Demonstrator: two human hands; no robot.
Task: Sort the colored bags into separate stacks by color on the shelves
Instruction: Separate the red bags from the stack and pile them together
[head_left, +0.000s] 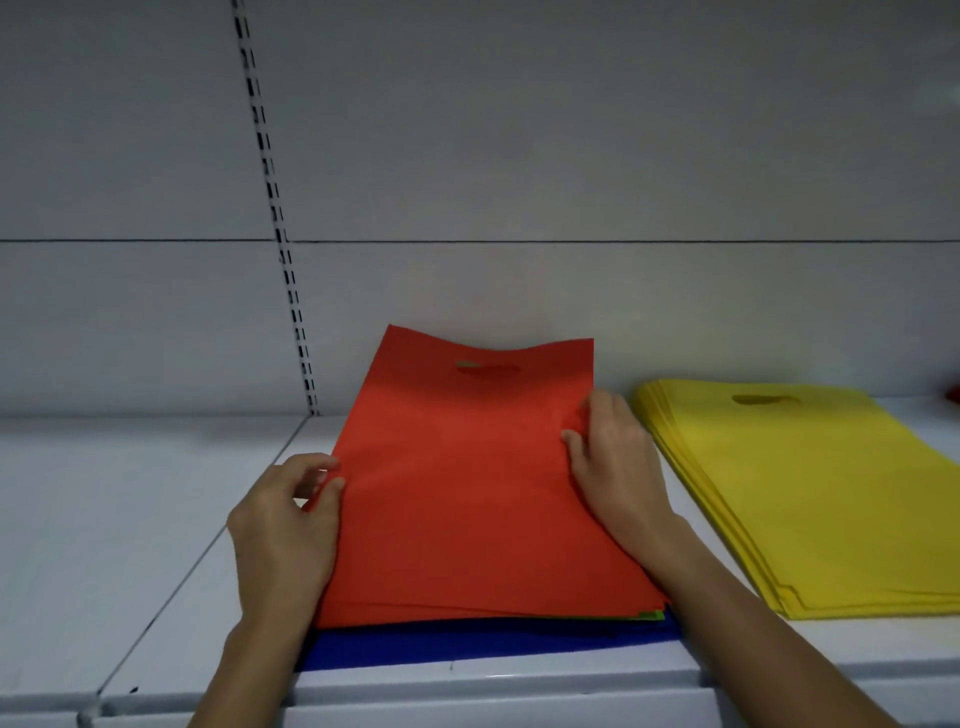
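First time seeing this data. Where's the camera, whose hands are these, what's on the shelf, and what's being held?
There is no robot here. A single camera worn on a person's head looks forward and down at their own bare hands. The left hand and right hand each grip a side edge of the red bag, which tops a mixed pile on the white shelf. Beneath it you can see a green sliver and blue bags. A separate yellow stack lies to the right.

Red bags (467, 483) flat atop green sliver (652, 616) and blue bag (467, 644) (mixed pile), yellow stack (810, 493) beside, right
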